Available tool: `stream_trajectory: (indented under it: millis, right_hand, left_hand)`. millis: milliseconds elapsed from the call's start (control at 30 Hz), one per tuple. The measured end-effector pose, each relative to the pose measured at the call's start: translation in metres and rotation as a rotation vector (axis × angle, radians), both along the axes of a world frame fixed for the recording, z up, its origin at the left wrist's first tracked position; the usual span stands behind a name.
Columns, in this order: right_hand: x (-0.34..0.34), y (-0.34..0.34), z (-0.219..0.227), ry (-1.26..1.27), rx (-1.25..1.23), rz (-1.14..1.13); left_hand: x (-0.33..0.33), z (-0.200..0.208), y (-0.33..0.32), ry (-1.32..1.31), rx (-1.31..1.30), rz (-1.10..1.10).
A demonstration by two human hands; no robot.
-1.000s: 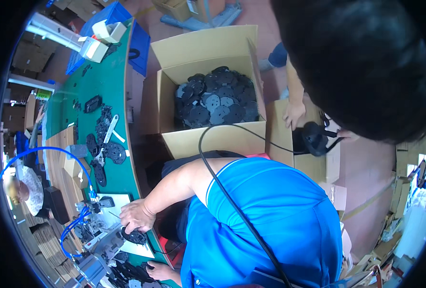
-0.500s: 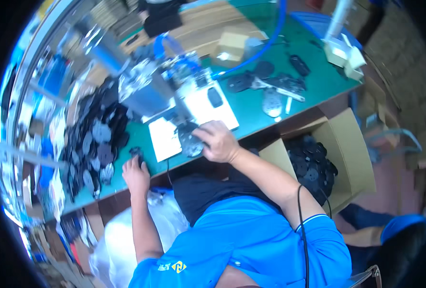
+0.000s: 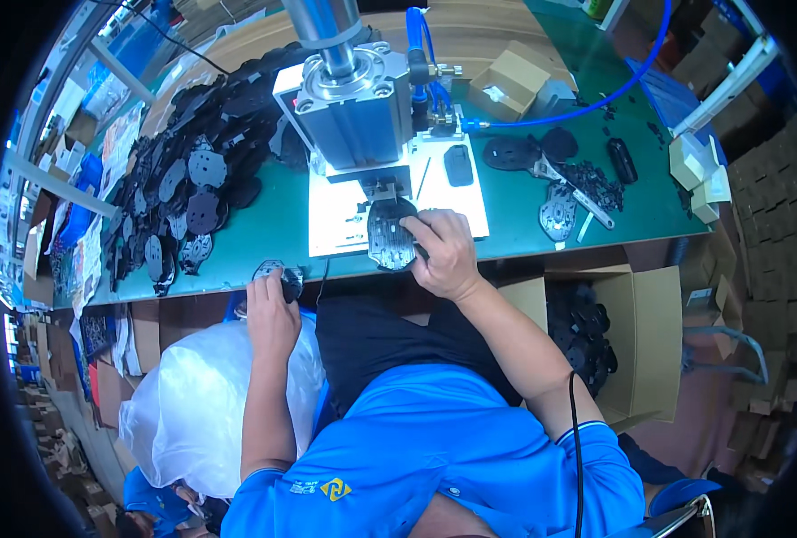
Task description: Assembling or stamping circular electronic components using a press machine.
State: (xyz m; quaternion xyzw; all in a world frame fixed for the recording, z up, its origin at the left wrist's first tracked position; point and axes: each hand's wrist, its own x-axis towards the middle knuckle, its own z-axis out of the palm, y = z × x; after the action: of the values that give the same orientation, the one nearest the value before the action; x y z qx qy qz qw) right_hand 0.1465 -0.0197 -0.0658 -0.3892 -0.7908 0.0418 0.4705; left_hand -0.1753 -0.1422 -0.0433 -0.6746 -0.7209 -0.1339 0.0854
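Note:
My right hand (image 3: 446, 253) grips the right edge of a dark oval plastic plate (image 3: 391, 235) with its thumb and fingers. The plate's far end lies under the tool head of a pneumatic press (image 3: 352, 121), over the press's white base (image 3: 334, 215). At the table's front edge my left hand (image 3: 273, 309) has its fingers closed on another dark oval plastic plate (image 3: 292, 281), which it partly covers. To the left spreads a large heap of similar black plates (image 3: 203, 166).
A carton with black plates (image 3: 658, 336) stands below the table's right side. An adjustable wrench (image 3: 578, 190) lies among black scraps on the green tabletop (image 3: 506, 235). Behind are a small open box (image 3: 509, 82) and a blue air hose (image 3: 587, 115). A white plastic bag (image 3: 205, 394) hangs at lower left.
The view has shifted and steadied, so the press appears upright. The plate in my left hand shows more fully at the table edge. My right hand still holds its plate at the press.

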Motion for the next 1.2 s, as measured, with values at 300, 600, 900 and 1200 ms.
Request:
stream_trajectory:
  millis: [300, 600, 900, 1200]
  right_hand:
    - [-0.005, -0.003, 0.004, 0.010, 0.005, -0.022]
    - [-0.003, -0.002, 0.006, 0.019, 0.015, -0.030]
    - [-0.003, 0.000, 0.003, 0.075, 0.040, -0.041]
    - [-0.002, -0.004, 0.005, 0.018, 0.019, -0.044]
  left_hand:
    - [-0.001, 0.024, 0.004, -0.120, 0.188, -0.074]
    - [0.044, 0.041, 0.030, -0.419, 0.351, -0.379]
    - [-0.004, -0.013, 0.079, -0.399, 0.357, -0.260]
    - [-0.006, -0.034, 0.089, -0.292, 0.348, -0.131]
